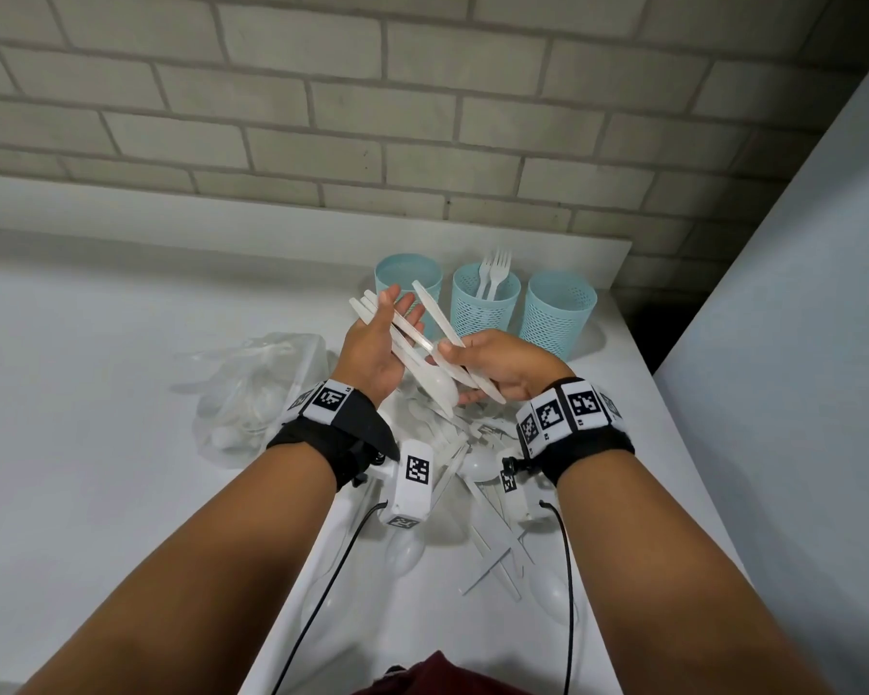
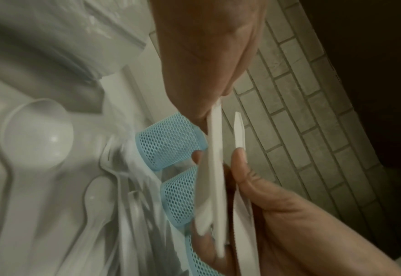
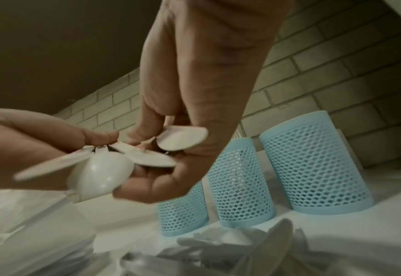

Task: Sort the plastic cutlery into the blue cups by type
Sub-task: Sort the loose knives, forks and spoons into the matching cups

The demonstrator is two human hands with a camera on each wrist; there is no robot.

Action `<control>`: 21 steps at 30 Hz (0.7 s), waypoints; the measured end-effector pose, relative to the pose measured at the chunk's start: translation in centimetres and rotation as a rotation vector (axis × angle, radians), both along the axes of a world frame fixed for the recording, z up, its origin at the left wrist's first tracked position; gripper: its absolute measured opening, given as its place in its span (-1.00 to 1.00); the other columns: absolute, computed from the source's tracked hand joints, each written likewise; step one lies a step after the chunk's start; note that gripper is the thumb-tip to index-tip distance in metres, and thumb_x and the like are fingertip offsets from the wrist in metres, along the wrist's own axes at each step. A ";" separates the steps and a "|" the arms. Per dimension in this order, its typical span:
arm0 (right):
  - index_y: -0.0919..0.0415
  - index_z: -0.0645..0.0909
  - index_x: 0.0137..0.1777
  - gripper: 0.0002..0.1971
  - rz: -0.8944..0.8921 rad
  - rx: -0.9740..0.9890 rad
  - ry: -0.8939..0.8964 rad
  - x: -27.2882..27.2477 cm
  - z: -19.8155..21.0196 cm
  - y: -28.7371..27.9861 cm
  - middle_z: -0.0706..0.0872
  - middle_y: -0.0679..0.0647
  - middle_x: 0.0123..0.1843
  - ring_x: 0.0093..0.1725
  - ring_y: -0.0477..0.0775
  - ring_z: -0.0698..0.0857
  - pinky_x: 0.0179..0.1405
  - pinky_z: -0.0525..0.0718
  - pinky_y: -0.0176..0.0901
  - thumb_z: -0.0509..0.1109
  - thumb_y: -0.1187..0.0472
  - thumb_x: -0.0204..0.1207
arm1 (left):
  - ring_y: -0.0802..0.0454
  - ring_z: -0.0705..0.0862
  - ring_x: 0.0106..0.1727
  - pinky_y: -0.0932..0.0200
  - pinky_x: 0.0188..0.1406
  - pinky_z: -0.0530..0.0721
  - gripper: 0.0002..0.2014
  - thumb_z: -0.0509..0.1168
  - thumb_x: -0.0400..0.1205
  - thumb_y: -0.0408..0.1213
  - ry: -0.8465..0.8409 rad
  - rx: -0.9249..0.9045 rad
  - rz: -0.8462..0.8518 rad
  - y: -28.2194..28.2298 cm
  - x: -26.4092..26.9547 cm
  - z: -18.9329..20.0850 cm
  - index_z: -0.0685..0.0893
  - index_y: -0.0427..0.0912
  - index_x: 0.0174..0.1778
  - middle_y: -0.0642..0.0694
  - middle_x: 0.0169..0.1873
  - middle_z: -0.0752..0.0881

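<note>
Three blue mesh cups stand in a row by the wall: the left cup, the middle cup holding white forks, and the right cup. In front of them my left hand holds a bundle of white cutlery, handles pointing up and a spoon bowl hanging low. My right hand pinches a white knife next to that bundle. From the right wrist the spoon bowl and the cups show.
Loose white cutlery is heaped on the white table under my wrists. A clear plastic bag with more pieces lies to the left. A brick wall is close behind the cups, and the table edge runs along the right.
</note>
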State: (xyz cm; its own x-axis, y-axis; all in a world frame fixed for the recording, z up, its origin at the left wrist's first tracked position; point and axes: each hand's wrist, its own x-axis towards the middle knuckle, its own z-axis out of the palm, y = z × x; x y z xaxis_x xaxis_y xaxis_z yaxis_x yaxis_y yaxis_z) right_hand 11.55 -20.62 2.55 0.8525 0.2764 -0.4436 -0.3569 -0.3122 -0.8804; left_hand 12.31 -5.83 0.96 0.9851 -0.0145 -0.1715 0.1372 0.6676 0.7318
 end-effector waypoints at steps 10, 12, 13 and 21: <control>0.25 0.65 -0.05 -0.73 0.157 -0.366 -0.092 0.2 0.8 -0.8 0.64 0.05 -0.27 -0.35 -0.07 0.60 -0.39 0.56 -0.32 0.15 0.17 0.71 | -0.12 0.61 0.25 0.11 0.00 0.68 -0.60 0.07 0.74 -0.24 -0.029 0.048 0.001 0.6 -0.2 -0.1 0.37 -0.21 0.52 -0.22 0.34 0.58; 0.25 0.65 0.15 -0.67 0.296 -0.499 -0.070 0.2 1.7 -0.7 0.61 0.03 -0.30 -0.38 -0.07 0.57 -0.41 0.55 -0.31 0.11 0.09 0.72 | -0.14 0.64 0.20 0.09 -0.02 0.70 -0.62 0.11 0.73 -0.25 -0.044 0.095 -0.030 0.6 -0.3 -0.3 0.40 -0.22 0.47 -0.20 0.25 0.60; 0.23 0.63 0.21 -0.64 0.365 -0.559 -0.058 0.2 2.2 -0.6 0.60 0.02 -0.31 -0.39 -0.07 0.56 -0.39 0.55 -0.30 0.08 0.04 0.72 | -0.14 0.67 0.16 0.06 -0.01 0.71 -0.65 0.12 0.73 -0.26 -0.050 0.112 -0.046 0.6 -0.3 -0.4 0.44 -0.23 0.43 -0.19 0.21 0.62; 0.22 0.69 0.03 -0.65 0.250 -0.469 -0.172 1.4 3.4 -1.6 0.65 0.01 -0.37 -0.62 -0.16 0.55 -0.53 0.52 -0.32 0.28 -0.07 0.61 | 0.02 0.73 -0.14 0.33 -0.28 0.75 -0.90 0.19 0.69 -0.40 -0.011 0.222 -0.060 0.6 -0.3 -0.8 0.61 -0.24 -0.02 -0.13 -0.14 0.76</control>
